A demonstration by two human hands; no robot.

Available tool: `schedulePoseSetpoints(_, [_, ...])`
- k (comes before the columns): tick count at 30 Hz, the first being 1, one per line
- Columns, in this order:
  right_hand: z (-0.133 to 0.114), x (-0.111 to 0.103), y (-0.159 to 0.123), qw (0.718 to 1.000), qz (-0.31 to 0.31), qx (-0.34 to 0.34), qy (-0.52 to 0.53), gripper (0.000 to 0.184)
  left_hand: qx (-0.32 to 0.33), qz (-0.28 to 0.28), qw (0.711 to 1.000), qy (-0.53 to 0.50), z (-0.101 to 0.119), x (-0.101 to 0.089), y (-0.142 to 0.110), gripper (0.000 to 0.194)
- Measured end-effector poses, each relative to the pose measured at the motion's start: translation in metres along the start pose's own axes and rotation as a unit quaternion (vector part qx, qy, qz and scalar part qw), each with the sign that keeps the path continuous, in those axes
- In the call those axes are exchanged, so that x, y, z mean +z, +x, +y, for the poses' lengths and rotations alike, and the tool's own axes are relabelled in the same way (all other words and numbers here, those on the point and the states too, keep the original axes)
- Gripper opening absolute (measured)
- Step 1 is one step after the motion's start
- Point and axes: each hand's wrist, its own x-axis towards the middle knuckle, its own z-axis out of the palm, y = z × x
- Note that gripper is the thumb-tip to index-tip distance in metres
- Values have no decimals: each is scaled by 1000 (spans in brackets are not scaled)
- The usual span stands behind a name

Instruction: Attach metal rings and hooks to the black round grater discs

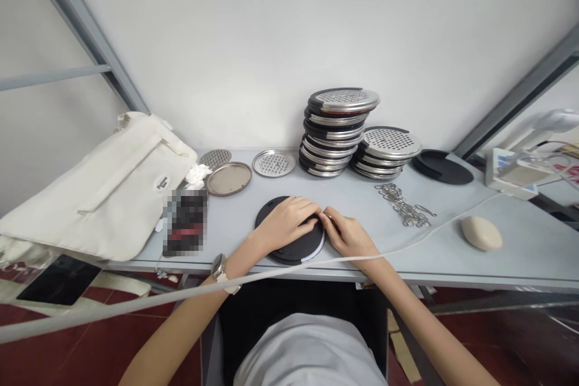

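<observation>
A round grater [298, 247] lies on the table in front of me, its black side up and a bright strip of rim showing at the right. My left hand [289, 221] rests across its top, fingers curled together toward the far right rim and thumb pressed on the black face. At that same rim, my right hand [346, 232] is closed, thumb and forefinger pinching the edge beside my left fingertips. Whatever small part sits between the fingertips is hidden. Behind my hands lie a perforated metal grating disc [274, 164] and a plain metal disc [229, 179].
Stacked graters form a tall pile [335, 154] and a shorter pile [391, 143]. To the right are a black round base [443, 167], metal hooks [404, 208], a beige mouse [482, 233] and a power strip [509, 172]. A white cable [353, 258] crosses my forearms. A white bag [122, 181] stands left.
</observation>
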Motion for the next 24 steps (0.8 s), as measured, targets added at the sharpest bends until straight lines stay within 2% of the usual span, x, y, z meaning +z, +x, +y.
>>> schedulePoseSetpoints(19, [0,-2,2,1000,-19,21,1,24,4,2,1000,-12,-1,-1,0,12])
schedulePoseSetpoints(24, [-1,-1,1,1000,-17,1,15,23,1,-4,1000,-9,0,-2,0,12])
